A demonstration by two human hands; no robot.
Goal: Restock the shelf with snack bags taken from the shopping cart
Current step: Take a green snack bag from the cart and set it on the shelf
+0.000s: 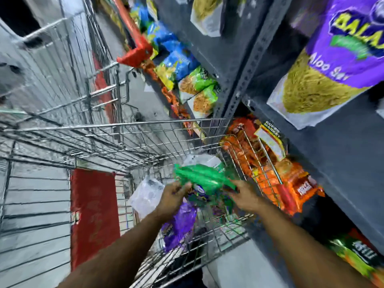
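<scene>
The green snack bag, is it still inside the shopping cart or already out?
Inside. The green snack bag sits within the shopping cart, below its rim, gripped by the left hand and right hand.

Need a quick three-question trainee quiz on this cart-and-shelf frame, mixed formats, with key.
1. True or false: both hands grip the green snack bag over the shopping cart.
2. Which bag lies under the left hand in the cart? A) red B) purple C) blue
3. Fill in: the large purple bag on the upper shelf sits to the person's ____.

Key: 1 true, the right hand holds its other end; 2 B, the purple snack bag; 3 right.
</scene>
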